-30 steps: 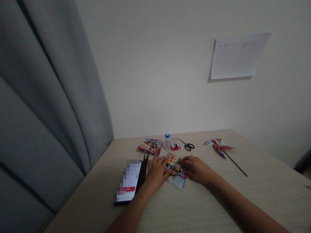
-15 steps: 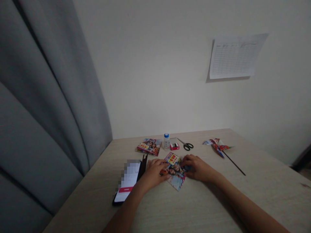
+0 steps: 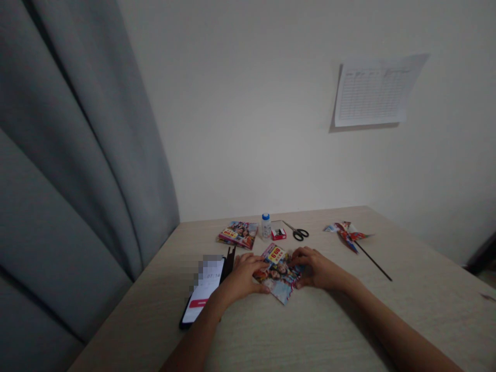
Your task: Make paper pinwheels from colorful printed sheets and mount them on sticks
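A square of colourful printed paper (image 3: pixel 278 268), with faces and a yellow price block, lies turned cornerwise on the table between my hands. At its left corner is my left hand (image 3: pixel 248 273), index finger and thumb apart on either side of that corner, steadying it. My right hand (image 3: pixel 313 267) has its fingers bent over the right corner, with the thumb at the lower right edge. Its grip there is partly hidden by the fingers.
Behind the paper are a stack of printed sheets (image 3: pixel 238 234), a blue-capped bottle (image 3: pixel 266 227), a small red box (image 3: pixel 278 234) and scissors (image 3: pixel 298 234). A phone (image 3: pixel 203 294) and dark sticks (image 3: pixel 228 263) lie left. Rightward lies a paper pinwheel (image 3: pixel 349 235) on a stick.
My left thumb has slid back off the paper's face towards its lower left edge. My right fingers have shifted slightly, with the thumb lower. The paper has hardly moved.
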The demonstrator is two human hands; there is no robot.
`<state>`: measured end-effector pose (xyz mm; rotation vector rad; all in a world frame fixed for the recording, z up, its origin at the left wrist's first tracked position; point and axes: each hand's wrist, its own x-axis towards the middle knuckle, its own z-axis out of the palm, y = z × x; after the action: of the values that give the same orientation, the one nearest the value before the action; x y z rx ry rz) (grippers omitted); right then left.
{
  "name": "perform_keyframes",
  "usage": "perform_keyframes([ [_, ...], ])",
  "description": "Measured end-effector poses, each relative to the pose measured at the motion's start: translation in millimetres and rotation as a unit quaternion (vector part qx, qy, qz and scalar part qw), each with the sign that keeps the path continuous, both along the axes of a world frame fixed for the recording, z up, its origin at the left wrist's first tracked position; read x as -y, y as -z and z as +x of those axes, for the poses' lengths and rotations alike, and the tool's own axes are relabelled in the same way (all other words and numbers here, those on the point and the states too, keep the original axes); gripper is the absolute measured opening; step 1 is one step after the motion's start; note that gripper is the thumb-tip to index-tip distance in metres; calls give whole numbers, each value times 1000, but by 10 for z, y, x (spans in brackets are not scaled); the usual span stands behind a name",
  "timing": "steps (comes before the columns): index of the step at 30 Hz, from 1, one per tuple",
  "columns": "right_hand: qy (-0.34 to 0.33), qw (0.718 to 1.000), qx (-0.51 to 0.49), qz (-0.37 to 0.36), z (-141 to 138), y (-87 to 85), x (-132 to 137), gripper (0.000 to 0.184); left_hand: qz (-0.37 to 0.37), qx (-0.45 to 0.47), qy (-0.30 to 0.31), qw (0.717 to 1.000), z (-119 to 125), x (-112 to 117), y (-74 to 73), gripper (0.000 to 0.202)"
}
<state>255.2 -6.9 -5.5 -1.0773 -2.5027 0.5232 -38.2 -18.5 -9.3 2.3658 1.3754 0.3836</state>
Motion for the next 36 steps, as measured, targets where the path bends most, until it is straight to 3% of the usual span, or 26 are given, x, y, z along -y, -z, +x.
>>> perform_keyframes([
  [8, -4, 1000, -2, 2, 24, 50, -52, 53, 24, 24, -4, 999, -13, -31, 95, 49],
  [15, -6, 999, 10, 36, 10, 29, -15, 43, 67, 53, -11, 996, 66, -60, 60, 25],
  [20, 11, 998, 8, 67, -51, 16, 17, 31, 109, 58, -49, 991, 104, -52, 11, 26],
  [28, 68, 996, -24, 50, -123, 103, -35, 33, 130, 36, -74, 988, 82, -8, -25, 33],
  [32, 103, 994, -32, 36, -147, 145, -49, 31, 127, 29, -98, 987, 67, -21, 3, 29],
  [36, 136, 989, -38, 37, -178, 183, -52, 33, 132, 40, -120, 983, 87, -38, 49, 39],
])
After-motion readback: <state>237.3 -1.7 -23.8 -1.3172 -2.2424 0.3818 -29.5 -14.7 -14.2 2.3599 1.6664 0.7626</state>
